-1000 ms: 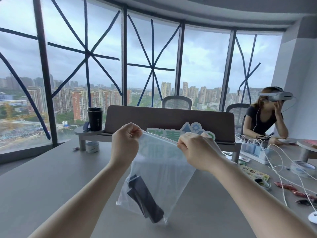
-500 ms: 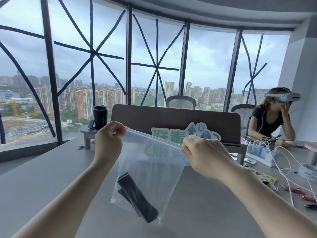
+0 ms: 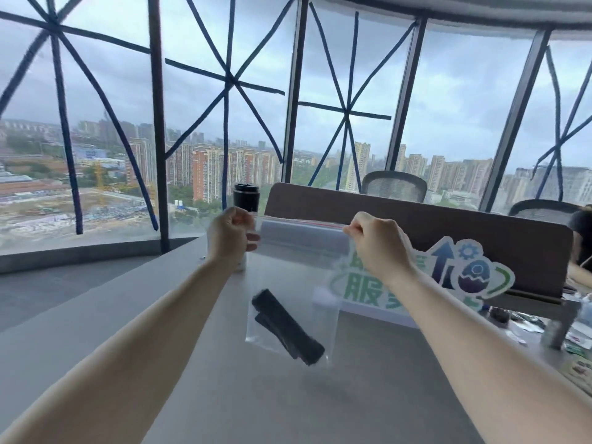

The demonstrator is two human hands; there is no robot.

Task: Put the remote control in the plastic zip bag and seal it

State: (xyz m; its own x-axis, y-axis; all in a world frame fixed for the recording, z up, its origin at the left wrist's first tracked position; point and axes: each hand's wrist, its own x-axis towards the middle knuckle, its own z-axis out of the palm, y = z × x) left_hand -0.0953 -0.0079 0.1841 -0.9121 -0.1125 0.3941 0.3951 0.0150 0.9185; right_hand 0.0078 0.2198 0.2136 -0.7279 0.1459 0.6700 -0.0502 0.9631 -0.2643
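Observation:
A clear plastic zip bag (image 3: 298, 270) hangs in the air above the grey table (image 3: 96, 318), held up by its top corners. My left hand (image 3: 229, 237) pinches the top left corner and my right hand (image 3: 378, 245) pinches the top right corner. The zip strip with a thin red line runs taut and level between them. A black remote control (image 3: 286, 326) lies slanted in the bottom of the bag, its lower end toward the right corner.
Behind the bag stands a brown desk divider (image 3: 432, 238) with a green and blue sign (image 3: 448, 277). A black cup (image 3: 246, 198) sits on a shelf at the divider's left end. Small clutter lies at the far right (image 3: 573, 341). Windows run along the back.
Both hands have raised the bag and pulled its top edge straight and level. The camera has turned left, so the seated person at the right is almost out of view.

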